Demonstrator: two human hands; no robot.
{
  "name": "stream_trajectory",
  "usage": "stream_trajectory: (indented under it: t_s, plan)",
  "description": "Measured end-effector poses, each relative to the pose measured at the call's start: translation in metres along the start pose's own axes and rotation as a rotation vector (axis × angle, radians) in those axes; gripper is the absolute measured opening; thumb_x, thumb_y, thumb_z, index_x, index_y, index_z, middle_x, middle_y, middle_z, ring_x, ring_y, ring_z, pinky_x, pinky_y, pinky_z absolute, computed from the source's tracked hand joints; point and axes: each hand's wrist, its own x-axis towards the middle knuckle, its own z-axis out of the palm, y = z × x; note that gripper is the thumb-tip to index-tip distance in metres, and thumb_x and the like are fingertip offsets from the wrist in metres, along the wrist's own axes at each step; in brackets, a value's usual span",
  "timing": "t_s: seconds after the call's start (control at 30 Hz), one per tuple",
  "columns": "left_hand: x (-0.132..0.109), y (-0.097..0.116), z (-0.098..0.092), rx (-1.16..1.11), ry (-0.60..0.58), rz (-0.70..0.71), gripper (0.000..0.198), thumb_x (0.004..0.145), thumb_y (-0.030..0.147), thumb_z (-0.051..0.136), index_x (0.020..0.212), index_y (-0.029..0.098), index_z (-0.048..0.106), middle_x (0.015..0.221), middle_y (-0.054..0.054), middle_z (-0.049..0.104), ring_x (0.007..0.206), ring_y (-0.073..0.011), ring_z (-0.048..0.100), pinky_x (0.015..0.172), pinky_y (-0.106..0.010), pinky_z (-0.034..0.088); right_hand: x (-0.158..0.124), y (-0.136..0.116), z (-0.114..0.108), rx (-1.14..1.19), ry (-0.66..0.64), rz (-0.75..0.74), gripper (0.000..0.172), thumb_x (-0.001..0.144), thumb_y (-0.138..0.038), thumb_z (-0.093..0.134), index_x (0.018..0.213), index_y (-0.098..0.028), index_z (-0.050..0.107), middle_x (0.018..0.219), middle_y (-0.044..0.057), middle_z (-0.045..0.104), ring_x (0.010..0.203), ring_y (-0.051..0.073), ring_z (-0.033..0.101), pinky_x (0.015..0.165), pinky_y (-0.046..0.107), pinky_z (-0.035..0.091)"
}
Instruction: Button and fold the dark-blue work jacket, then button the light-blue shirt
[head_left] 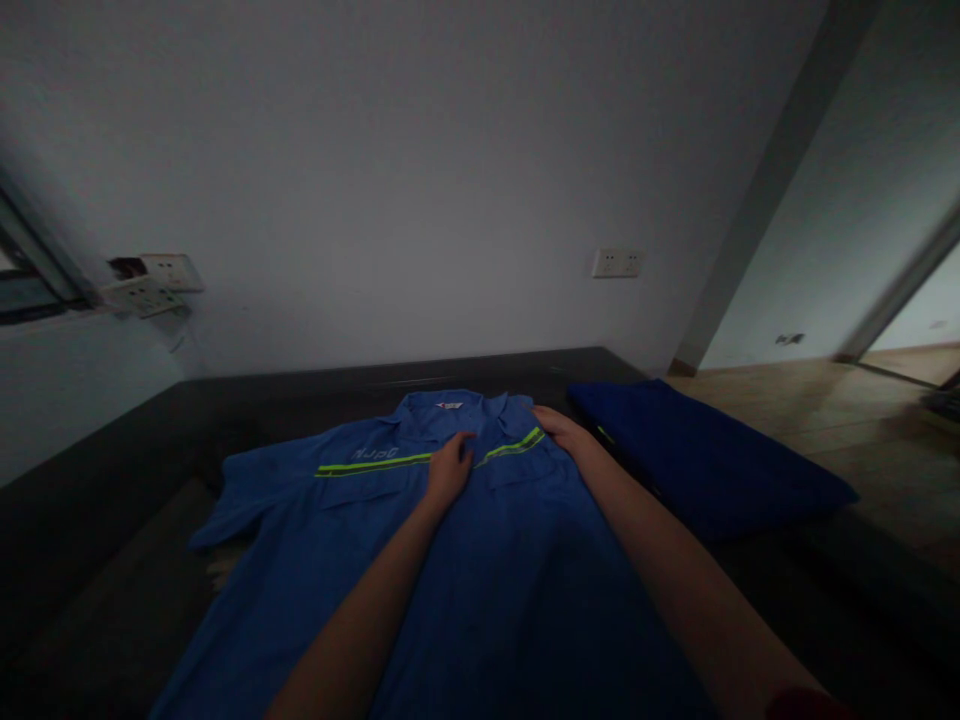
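A blue short-sleeved work shirt [480, 560] lies spread front up, its collar toward the wall. Yellow-green stripes cross the chest, and pale lettering sits above the stripe on the left. My left hand [450, 468] is at the front opening below the collar, fingers bent and closed on the cloth. At the right shoulder edge, my right hand [556, 424] rests with its fingers stretched along the fabric. The sleeve on the left is spread outward; the one on the right is out of sight.
Right of the shirt lies a folded darker blue garment [697, 460]. Both rest on a dark surface [127, 560] against a pale wall [420, 200]. Sockets [618, 264] are on the wall; a tiled floor [795, 400] shows at right.
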Motion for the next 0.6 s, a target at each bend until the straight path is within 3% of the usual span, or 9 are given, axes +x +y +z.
stream_trajectory:
  t_s: [0.1, 0.23, 0.4, 0.5, 0.6]
  plan:
    - [0.0, -0.001, 0.0, -0.007, 0.01, 0.002, 0.036, 0.084, 0.014, 0.053, 0.119, 0.02, 0.057, 0.102, -0.006, 0.067, 0.095, -0.02, 0.063, 0.085, -0.032, 0.046, 0.004, -0.003, -0.002, -0.176, 0.052, -0.109, 0.033, 0.082, -0.046, 0.059, 0.096, -0.017, 0.067, 0.078, 0.005, 0.072, 0.078, 0.02, 0.066, 0.079, 0.035, 0.052]
    - [-0.001, -0.003, 0.001, -0.032, 0.047, 0.019, 0.036, 0.084, 0.012, 0.05, 0.119, 0.018, 0.055, 0.11, -0.008, 0.065, 0.103, -0.02, 0.06, 0.09, -0.032, 0.045, 0.01, -0.019, -0.029, -0.441, 0.2, -0.261, 0.035, 0.091, -0.043, 0.042, 0.102, -0.016, 0.062, 0.093, 0.005, 0.069, 0.092, 0.019, 0.062, 0.085, 0.032, 0.048]
    - [0.0, -0.003, 0.002, -0.025, 0.048, 0.025, 0.036, 0.084, 0.011, 0.048, 0.119, 0.017, 0.055, 0.112, -0.01, 0.064, 0.104, -0.021, 0.06, 0.093, -0.035, 0.044, 0.011, -0.046, -0.069, -0.751, 0.291, -0.326, 0.025, 0.079, -0.041, 0.062, 0.089, -0.018, 0.063, 0.101, 0.008, 0.067, 0.102, 0.025, 0.057, 0.091, 0.035, 0.041]
    - [0.0, -0.003, 0.002, -0.028, 0.051, 0.028, 0.036, 0.083, 0.01, 0.048, 0.118, 0.017, 0.055, 0.114, -0.01, 0.063, 0.105, -0.0212, 0.06, 0.095, -0.036, 0.044, 0.009, -0.062, -0.077, -1.134, 0.328, -0.309, 0.036, 0.074, -0.05, 0.068, 0.094, -0.021, 0.065, 0.103, 0.011, 0.067, 0.104, 0.03, 0.058, 0.089, 0.039, 0.041]
    - [0.0, -0.003, 0.002, -0.032, 0.056, 0.021, 0.037, 0.082, 0.009, 0.048, 0.118, 0.016, 0.055, 0.116, -0.011, 0.062, 0.107, -0.0222, 0.059, 0.095, -0.038, 0.044, 0.011, -0.079, -0.077, -1.573, 0.326, -0.257, 0.049, 0.077, -0.063, 0.058, 0.097, -0.019, 0.067, 0.106, 0.017, 0.067, 0.1, 0.032, 0.061, 0.084, 0.04, 0.044]
